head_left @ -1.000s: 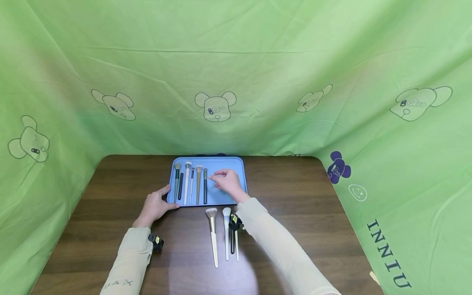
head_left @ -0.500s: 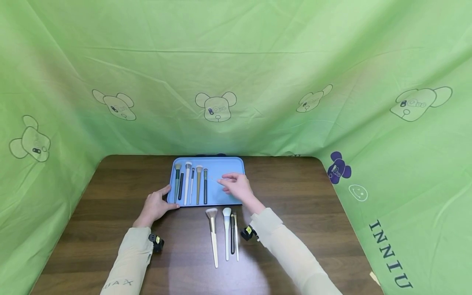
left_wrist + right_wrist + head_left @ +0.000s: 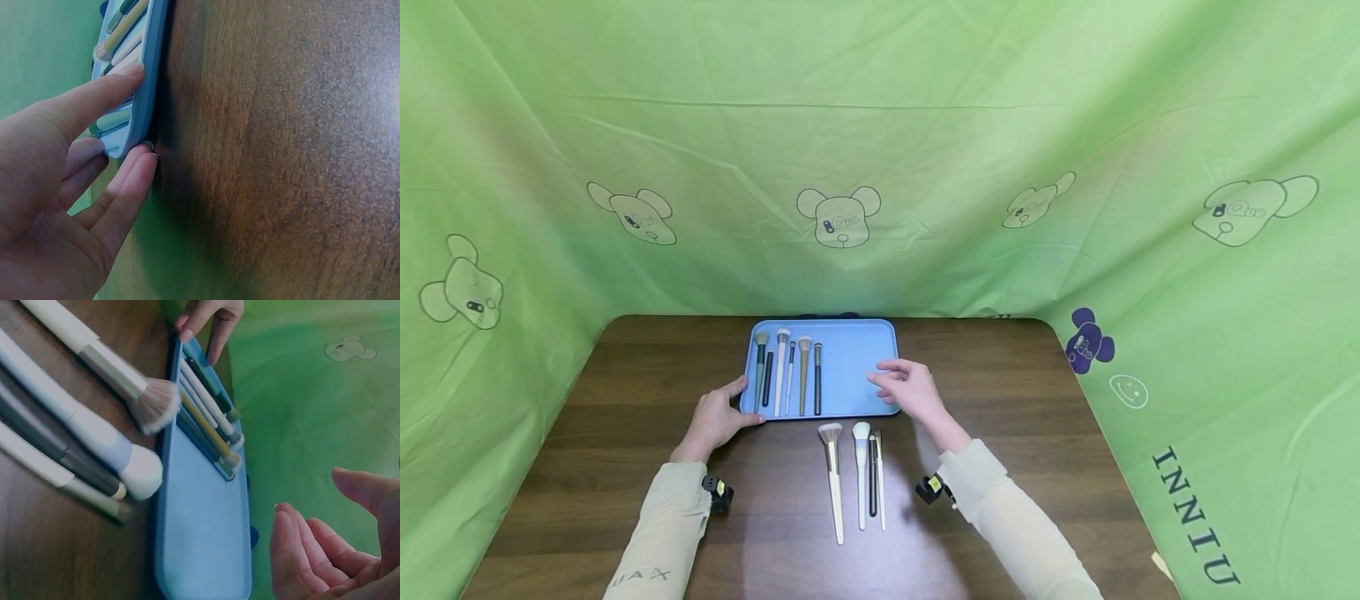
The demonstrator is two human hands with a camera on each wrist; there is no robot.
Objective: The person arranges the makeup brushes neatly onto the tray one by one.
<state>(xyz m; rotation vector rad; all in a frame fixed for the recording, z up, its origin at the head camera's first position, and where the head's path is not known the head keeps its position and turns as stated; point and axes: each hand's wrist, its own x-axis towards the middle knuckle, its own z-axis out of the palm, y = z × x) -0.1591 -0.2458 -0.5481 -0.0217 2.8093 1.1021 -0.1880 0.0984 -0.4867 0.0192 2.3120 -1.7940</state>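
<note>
My left hand [image 3: 715, 419] holds the near left corner of a blue tray [image 3: 853, 337]. Its thumb lies over the front rim and its fingers touch the side, as the left wrist view shows. Several makeup brushes lie side by side in the tray's left half, among them an olive-yellow brush [image 3: 805, 377] and a dark green-black one [image 3: 817, 379] at the row's right end. Above the tray's right edge hovers my right hand [image 3: 913, 390], holding nothing; in the right wrist view its thumb and fingers [image 3: 285, 550] stand apart.
In front of the tray, on the wooden table [image 3: 1015, 433], lie a big white-handled brush [image 3: 832, 479], a white brush [image 3: 861, 475], a black-handled brush [image 3: 872, 479] and a thin white brush [image 3: 881, 483]. A green curtain [image 3: 925, 275] surrounds the table's back and sides.
My right hand has moved right and toward me, from beside the dark brush to the tray's right edge. My left hand and the brushes stay where they were.
</note>
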